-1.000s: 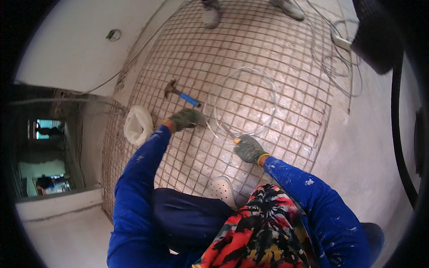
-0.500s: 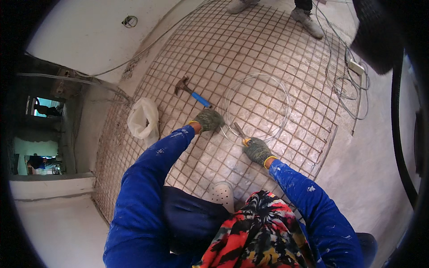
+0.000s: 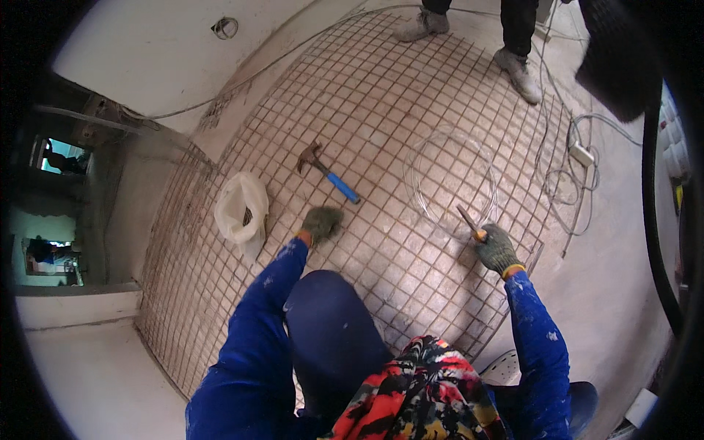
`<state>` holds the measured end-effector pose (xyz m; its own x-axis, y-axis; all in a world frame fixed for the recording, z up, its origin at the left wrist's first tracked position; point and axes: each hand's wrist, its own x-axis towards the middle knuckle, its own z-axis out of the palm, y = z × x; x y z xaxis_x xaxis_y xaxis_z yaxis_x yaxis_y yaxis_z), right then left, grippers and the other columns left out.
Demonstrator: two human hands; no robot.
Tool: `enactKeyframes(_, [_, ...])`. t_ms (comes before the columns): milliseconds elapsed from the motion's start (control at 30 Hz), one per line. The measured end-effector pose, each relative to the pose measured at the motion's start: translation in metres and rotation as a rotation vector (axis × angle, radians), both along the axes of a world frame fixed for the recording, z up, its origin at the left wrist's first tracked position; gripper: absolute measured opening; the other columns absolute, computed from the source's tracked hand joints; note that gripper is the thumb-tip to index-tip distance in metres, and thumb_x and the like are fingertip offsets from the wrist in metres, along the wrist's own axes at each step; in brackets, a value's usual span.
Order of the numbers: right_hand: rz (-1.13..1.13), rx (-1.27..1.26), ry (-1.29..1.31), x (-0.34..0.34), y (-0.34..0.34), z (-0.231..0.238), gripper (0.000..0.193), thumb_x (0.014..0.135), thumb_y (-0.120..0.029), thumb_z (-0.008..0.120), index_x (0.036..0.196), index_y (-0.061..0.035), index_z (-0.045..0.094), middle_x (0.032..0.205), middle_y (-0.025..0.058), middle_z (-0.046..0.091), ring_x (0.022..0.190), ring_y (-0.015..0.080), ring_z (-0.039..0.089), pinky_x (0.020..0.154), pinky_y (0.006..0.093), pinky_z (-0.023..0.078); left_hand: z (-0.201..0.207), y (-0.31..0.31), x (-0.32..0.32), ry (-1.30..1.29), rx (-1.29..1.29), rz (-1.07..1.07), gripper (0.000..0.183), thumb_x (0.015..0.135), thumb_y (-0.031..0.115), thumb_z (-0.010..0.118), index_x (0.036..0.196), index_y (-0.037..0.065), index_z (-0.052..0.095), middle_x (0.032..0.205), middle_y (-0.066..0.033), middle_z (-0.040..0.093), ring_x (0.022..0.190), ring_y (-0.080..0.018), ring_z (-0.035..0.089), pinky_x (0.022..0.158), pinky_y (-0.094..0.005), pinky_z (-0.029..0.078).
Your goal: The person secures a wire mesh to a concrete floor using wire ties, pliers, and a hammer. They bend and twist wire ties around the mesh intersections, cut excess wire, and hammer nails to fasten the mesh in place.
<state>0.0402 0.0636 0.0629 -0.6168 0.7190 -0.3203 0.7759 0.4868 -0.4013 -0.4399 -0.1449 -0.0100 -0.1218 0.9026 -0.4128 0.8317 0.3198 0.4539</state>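
Observation:
My left hand (image 3: 323,224), in a grey-green knitted glove, is low over a rusty steel mesh (image 3: 396,242). Its fingers are blurred, so whether they hold anything is unclear. Farther out, a claw hammer (image 3: 328,172) with a blue handle lies on the mesh. My right hand (image 3: 499,248), in a matching glove, is closed around a hand tool (image 3: 473,226) with a yellow-orange grip and a dull metal end that points up and left; its exact kind is not plain. Just beyond this hand, a loose coil of thin pale wire (image 3: 412,180) rests on the mesh.
An open white plastic bag (image 3: 240,209) stands left of my left hand. Another person's shoes (image 3: 519,75) are at the mesh's far edge. Cables and a white socket block (image 3: 581,154) lie at the right. My knee (image 3: 330,308) is bent over the mesh.
My hands have moved apart: the left away from the wire coil and hammer handle, the right outward to the right with the tool still in it. The view has also shifted.

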Motion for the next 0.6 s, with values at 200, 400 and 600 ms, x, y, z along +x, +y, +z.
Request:
enactKeyframes(200, [-0.144, -0.032, -0.196, 0.022, 0.011, 0.094, 0.028, 0.084, -0.031, 0.066, 0.097, -0.0062, 0.068, 0.098, 0.0253, 0.068, 0.098, 0.0462, 0.065, 0.086, 0.0527, 0.052, -0.051, -0.053, -0.002, -1.248, 0.121, 1.112, 0.031, 0.105, 0.028, 0.059, 0.121, 0.004, 0.069, 0.111, -0.0125, 0.074, 0.096, -0.0290, 0.073, 0.082, -0.0429, 0.063])
enactKeyframes(400, [0.026, -0.114, -0.340, -0.007, 0.003, 0.235, 0.030, 0.087, -0.030, 0.069, 0.101, -0.0037, 0.068, 0.099, 0.0244, 0.070, 0.098, 0.0429, 0.067, 0.086, 0.0502, 0.053, -0.092, -0.046, -0.020, -1.553, -0.009, 1.235, 0.033, 0.104, 0.028, 0.058, 0.124, 0.003, 0.067, 0.113, -0.0155, 0.074, 0.093, -0.0330, 0.074, 0.076, -0.0474, 0.064])
enactKeyframes(600, [0.007, 0.000, -0.455, -0.070, -0.004, 0.365, 0.033, 0.084, -0.025, 0.077, 0.107, -0.0019, 0.069, 0.098, 0.0237, 0.071, 0.097, 0.0391, 0.070, 0.086, 0.0459, 0.055, -0.074, -0.050, -0.021, -1.011, 0.052, 0.764, 0.032, 0.101, 0.031, 0.060, 0.123, 0.010, 0.070, 0.113, -0.0118, 0.075, 0.100, -0.0315, 0.073, 0.084, -0.0458, 0.061])
